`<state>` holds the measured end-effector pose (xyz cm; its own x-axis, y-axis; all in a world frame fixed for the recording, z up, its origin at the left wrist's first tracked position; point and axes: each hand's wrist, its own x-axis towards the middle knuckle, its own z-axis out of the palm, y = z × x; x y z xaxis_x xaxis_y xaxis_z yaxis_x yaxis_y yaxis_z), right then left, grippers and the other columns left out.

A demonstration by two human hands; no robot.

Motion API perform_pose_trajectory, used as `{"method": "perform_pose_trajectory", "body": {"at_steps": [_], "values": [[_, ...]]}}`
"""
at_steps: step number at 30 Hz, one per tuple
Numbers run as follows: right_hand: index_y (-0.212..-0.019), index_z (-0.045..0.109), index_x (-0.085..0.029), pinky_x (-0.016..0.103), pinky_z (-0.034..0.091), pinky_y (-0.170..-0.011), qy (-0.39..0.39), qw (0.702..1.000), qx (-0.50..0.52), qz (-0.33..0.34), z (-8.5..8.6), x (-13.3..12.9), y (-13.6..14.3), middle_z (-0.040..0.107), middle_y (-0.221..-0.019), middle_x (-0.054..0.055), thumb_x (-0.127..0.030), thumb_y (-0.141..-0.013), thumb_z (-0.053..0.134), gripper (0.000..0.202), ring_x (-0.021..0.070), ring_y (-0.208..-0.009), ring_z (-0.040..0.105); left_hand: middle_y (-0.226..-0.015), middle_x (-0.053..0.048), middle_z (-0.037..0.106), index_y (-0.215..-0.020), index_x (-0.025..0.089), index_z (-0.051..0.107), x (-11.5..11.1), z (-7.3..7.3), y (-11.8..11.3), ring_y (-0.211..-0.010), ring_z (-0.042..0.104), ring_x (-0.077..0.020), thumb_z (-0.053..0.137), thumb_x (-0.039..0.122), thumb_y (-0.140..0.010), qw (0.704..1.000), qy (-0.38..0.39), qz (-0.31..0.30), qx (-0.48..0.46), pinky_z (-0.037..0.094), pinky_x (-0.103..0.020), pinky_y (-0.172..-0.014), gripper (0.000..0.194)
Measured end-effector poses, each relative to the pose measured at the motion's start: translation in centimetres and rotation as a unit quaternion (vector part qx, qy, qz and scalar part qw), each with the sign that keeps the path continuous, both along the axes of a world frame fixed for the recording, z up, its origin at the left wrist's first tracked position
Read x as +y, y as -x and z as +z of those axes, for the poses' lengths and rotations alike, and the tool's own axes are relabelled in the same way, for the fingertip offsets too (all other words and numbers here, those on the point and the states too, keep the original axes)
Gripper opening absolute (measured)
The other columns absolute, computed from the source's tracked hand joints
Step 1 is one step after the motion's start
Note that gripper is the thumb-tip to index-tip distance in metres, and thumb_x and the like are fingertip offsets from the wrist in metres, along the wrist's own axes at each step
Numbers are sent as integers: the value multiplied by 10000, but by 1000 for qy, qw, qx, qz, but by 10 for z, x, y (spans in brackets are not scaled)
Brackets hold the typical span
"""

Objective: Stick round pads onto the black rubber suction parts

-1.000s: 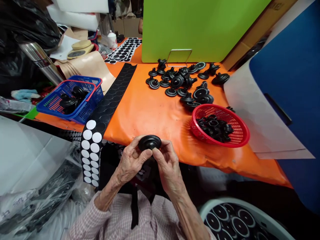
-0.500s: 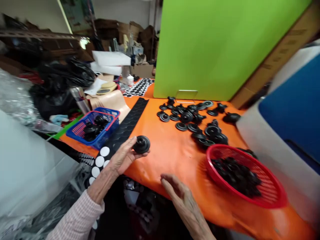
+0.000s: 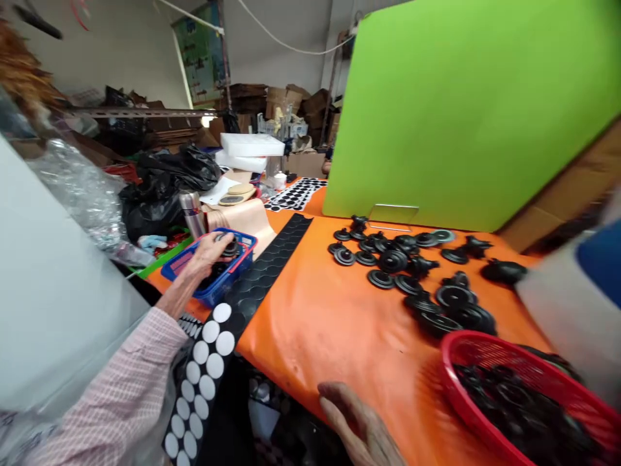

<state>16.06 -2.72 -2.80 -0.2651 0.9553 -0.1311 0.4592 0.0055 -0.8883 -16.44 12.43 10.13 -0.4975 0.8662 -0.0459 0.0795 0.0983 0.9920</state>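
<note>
My left hand (image 3: 212,249) is over the blue basket (image 3: 230,275), its fingers closed on a round black stepped disc (image 3: 229,246). Under it, more dark pieces lie in the basket, partly covered by the hand. Low at the table's front edge, my right hand (image 3: 356,417) hovers with fingers loosely curved and holds nothing. Several similar black discs (image 3: 392,260) lie scattered across the orange table (image 3: 310,323). To the right, a red basket (image 3: 456,362) holds a heap of small black parts (image 3: 524,404).
A black strip with white round stickers (image 3: 200,353) runs down over the table's front edge, left of centre. Behind the discs stands a tall green board (image 3: 436,116). A steel flask (image 3: 193,215) and black bags (image 3: 165,184) crowd the left. A white bin (image 3: 553,291) stands right.
My left hand has carried the black disc from above the table leftward to the blue basket. My right hand stays near the front edge. The camera view has shifted left and up.
</note>
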Motion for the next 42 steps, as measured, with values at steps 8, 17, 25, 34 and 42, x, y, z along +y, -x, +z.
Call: {"method": "perform_pose_trajectory", "body": {"at_steps": [8,17,25,34,42], "values": [[-1035,688,-325,333,563,-863,-45,997,-42,41,40,3,-21,736,-1021,17,-433,-843,580,244,234,-954,696,-813,-52,666,-917,134,640,-10,9,14,-844,637,-220,673,434,-784,990,92,-15,106,448,-223,-615,330],[-879,656,-250,354,505,-652,-205,957,-203,-34,109,150,-121,704,-822,54,-440,-872,478,261,220,-714,645,-969,-73,699,-1151,146,621,66,-15,-51,-807,667,-205,621,575,-733,918,56,-284,272,482,-267,-709,599],[-1090,611,-169,391,462,-861,-183,896,-372,-162,57,310,-193,641,-1055,152,-403,-912,410,357,277,-1014,608,-1176,-158,638,-1127,126,635,198,-89,-157,-1147,562,-318,589,475,-751,911,24,-244,332,425,-404,-970,515],[-1225,499,-111,428,397,-941,-185,855,-436,-212,22,411,-271,545,-1233,205,-321,-924,356,394,303,-1142,518,-1417,-204,440,-1355,118,463,316,-131,-213,-1251,486,-345,549,604,-757,906,-33,-270,323,388,-424,-1019,776],[-1108,636,-277,449,315,-1027,-200,877,-428,-86,7,468,-275,604,-1226,73,-390,-895,462,297,288,-1193,450,-1444,-162,426,-1365,207,475,380,-147,-280,-1289,442,-318,639,611,-684,900,-87,-346,250,368,-427,-1039,809]]}}
